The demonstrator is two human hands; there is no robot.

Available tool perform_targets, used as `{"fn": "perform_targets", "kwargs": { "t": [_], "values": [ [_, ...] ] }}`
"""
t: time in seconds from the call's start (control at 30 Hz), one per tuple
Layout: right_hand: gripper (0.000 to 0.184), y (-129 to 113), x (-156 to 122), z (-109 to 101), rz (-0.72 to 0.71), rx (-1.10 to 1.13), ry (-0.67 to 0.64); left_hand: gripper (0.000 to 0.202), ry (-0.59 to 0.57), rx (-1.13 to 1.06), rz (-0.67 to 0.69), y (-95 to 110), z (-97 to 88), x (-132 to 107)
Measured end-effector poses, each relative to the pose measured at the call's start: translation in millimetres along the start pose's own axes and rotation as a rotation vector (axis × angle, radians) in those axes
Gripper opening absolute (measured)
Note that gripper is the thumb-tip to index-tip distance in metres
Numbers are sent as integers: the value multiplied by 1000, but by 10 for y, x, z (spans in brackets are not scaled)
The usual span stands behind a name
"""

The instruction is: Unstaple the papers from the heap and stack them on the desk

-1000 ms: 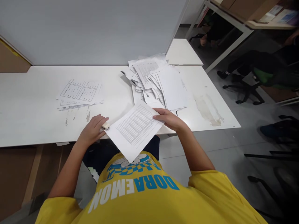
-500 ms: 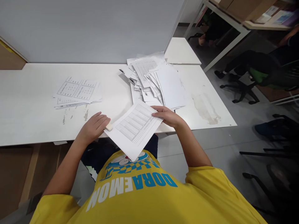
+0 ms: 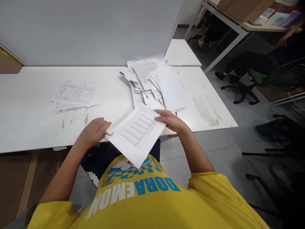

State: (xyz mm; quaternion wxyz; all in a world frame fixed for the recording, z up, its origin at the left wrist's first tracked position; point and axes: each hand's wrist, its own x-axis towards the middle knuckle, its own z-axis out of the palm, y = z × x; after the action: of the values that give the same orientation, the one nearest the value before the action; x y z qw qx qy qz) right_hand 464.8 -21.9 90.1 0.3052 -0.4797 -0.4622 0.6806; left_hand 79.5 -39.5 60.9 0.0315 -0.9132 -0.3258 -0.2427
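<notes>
A printed sheet of paper [image 3: 138, 130] with a table of rows lies slanted over the table's front edge, its near corner in front of the yellow shirt. Its right edge is pinched between the thumb and fingers of my right hand [image 3: 170, 121], thumb on top. My left hand [image 3: 94, 132] is closed around a small cream-coloured block [image 3: 110, 130] at the sheet's left corner. Only one end of the block shows, so its kind is unclear. Just beyond the sheet is a messy heap of papers [image 3: 171, 89].
A smaller stack of printed papers [image 3: 77, 93] lies left on the white table [image 3: 28, 111]. A grey partition [image 3: 95, 31] stands along the back. To the right are an office chair [image 3: 247, 82], a seated person's legs and another desk holding a cardboard box [image 3: 245, 9].
The view has shifted slightly. My left hand has turned a little, with its fingers more curled round the cream block. My right hand keeps its pinch on the sheet.
</notes>
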Motion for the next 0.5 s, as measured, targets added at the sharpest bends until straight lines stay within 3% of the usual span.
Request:
{"fn": "perform_targets", "kwargs": {
  "t": [0.13,0.3,0.4,0.5],
  "values": [
    [50,-44,-52,-163,-111,-81,24,30,130,55,-19,-54,52,-188],
    [43,-53,130,-371,-507,-109,295,36,428,59,-82,-62,54,-644],
    [35,-177,332,-265,-658,-286,314,39,549,127,-193,-37,64,-879],
    [31,-435,553,-13,-737,-467,255,36,577,171,-285,29,117,-1041]
  ]
}}
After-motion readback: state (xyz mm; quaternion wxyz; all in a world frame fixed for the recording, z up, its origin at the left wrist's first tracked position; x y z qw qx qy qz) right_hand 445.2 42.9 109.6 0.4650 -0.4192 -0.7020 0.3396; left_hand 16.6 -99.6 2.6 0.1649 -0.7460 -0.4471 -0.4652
